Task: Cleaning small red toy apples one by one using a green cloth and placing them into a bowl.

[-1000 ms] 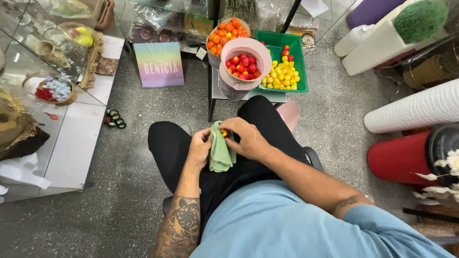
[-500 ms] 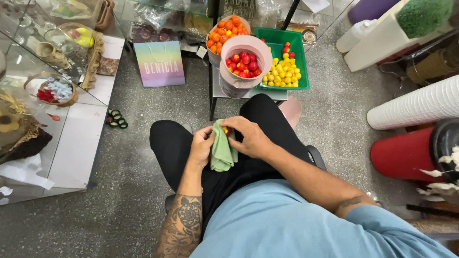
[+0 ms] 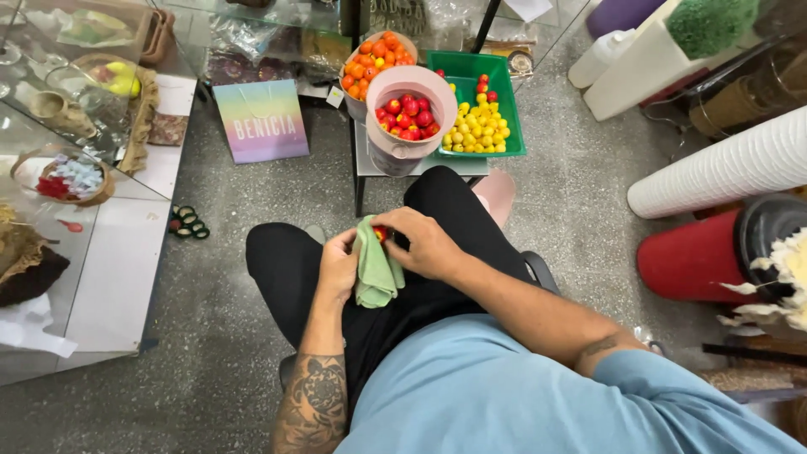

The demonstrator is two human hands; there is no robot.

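I see my left hand (image 3: 338, 267) gripping a green cloth (image 3: 375, 273) over my lap, my right hand (image 3: 424, 245) pinching a small red fruit (image 3: 381, 234) against it. Bare floor (image 3: 580, 193) flanks the small desk (image 3: 420, 164) ahead, carrying a pink bucket (image 3: 412, 109) of red fruits, a green tray (image 3: 479, 105) of yellow ones, an orange-filled bowl (image 3: 374, 59).

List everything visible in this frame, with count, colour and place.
cloth: one, green, on the lap, held by the left hand
small fruit: one, red, at the cloth's top, under the right hand's fingers
pink tub: one, holds red fruits, on the stool ahead
green tray: one, holds yellow fruits, right of the tub
orange fruit bowl: one, behind the tub
gift bag: one, pastel, on the floor
red cylinder: one, right
left hand: on the cloth
right hand: on the fruit
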